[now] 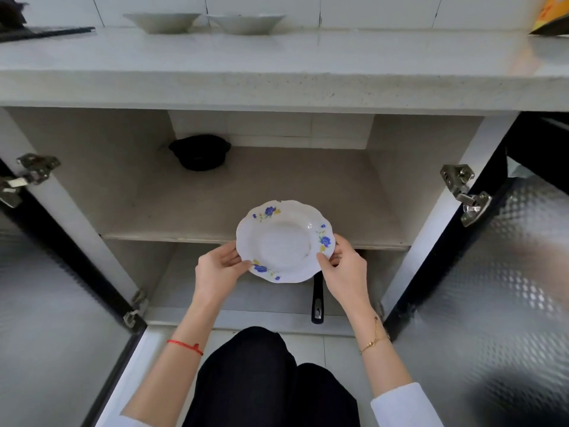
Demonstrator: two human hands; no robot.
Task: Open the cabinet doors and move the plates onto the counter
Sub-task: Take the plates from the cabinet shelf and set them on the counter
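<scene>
White glazed china with a scalloped rim and blue-and-yellow flower sprigs makes up the deep plate [284, 241] at the centre of the head view. It is held in the air in front of the open cabinet, level with the front edge of the middle shelf [215, 237], its hollow facing up. The left hand [217, 274] has its grip closed on the plate's near-left rim, thumb on top; the right hand [346, 268] has its grip closed on the right rim in the same way.

Both cabinet doors stand swung wide: the left door [46, 288] and the right door [492, 288], each a dark frame around patterned glass. Far back on the shelf sits a small black pot [199, 151]. Below the plate a black pan handle [317, 303] sticks out of the lower compartment.

On the pale speckled stone table [277, 66] above, two white deep plates [161, 22] [245, 24] stand side by side near the tiled wall.
</scene>
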